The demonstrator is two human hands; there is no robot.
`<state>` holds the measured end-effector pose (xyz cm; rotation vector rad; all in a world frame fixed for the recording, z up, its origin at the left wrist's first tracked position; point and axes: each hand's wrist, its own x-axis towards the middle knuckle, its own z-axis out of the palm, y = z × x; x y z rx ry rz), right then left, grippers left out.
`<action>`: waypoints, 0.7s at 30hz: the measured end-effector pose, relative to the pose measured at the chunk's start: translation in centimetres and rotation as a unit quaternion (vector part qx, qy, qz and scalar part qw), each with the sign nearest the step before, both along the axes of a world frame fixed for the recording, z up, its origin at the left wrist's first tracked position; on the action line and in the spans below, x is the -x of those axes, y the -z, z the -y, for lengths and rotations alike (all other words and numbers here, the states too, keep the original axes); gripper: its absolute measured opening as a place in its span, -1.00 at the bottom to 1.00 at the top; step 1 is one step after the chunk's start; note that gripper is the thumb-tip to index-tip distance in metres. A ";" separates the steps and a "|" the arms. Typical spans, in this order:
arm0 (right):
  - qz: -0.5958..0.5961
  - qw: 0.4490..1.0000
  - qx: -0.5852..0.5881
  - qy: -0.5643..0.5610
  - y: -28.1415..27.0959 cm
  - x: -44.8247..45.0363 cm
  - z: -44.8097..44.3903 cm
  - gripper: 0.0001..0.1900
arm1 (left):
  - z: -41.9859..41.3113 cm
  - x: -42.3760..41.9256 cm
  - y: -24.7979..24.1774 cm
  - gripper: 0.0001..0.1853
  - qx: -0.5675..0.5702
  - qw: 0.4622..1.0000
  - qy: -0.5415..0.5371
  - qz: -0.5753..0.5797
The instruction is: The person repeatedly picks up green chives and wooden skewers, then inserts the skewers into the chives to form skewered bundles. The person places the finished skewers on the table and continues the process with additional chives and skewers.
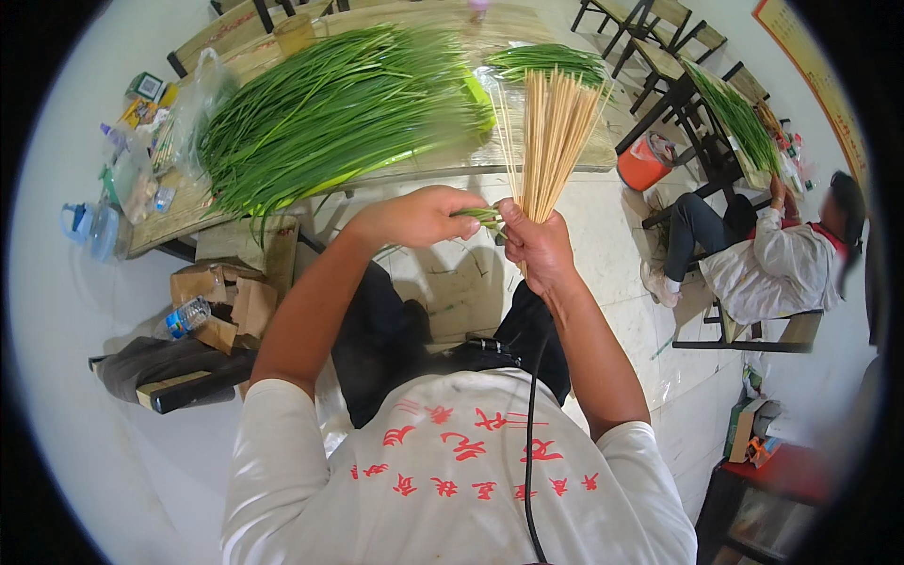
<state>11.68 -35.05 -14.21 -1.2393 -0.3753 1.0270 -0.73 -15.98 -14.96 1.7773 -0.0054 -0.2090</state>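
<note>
My right hand (540,247) grips a thick bundle of thin wooden skewers (554,141) that fans out upward. A few skewers lean apart on its left side. Between both hands are the ends of some green stalks (480,213), pinched by the thumb and fingers of my left hand (424,217). Beyond the hands, a large heap of long green leaves, like garlic chives (332,120), lies on a bright yellow-green sheet or tray (480,99) on the wooden table. To its right sits a smaller pile of chives (547,62) on clear plastic.
The wooden table (565,157) spans the far side. Clear bags and bottles crowd its left end. An open cardboard box (254,307) stands at left. At right, a seated person (777,261) handles chives at another table, near an orange-red bin (644,162).
</note>
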 end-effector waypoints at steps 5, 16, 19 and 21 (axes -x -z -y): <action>-0.074 0.996 -0.047 0.028 0.0 -1.8 1.5 -0.74 | 1.2 -2.9 -0.5 -0.64 0.055 0.998 0.008 -0.007; 0.077 0.986 -0.054 0.136 -0.5 -3.4 3.4 -0.75 | 3.8 -6.9 -2.4 -0.69 0.075 0.994 -0.079 0.020; 0.067 0.983 -0.044 0.163 0.1 -4.6 3.4 -0.80 | 4.7 -7.6 -2.3 -0.69 0.096 0.993 -0.058 0.046; 0.078 0.983 -0.041 0.163 0.3 -5.1 3.6 -0.79 | 5.1 -8.0 -2.7 -0.78 0.086 0.994 -0.067 0.032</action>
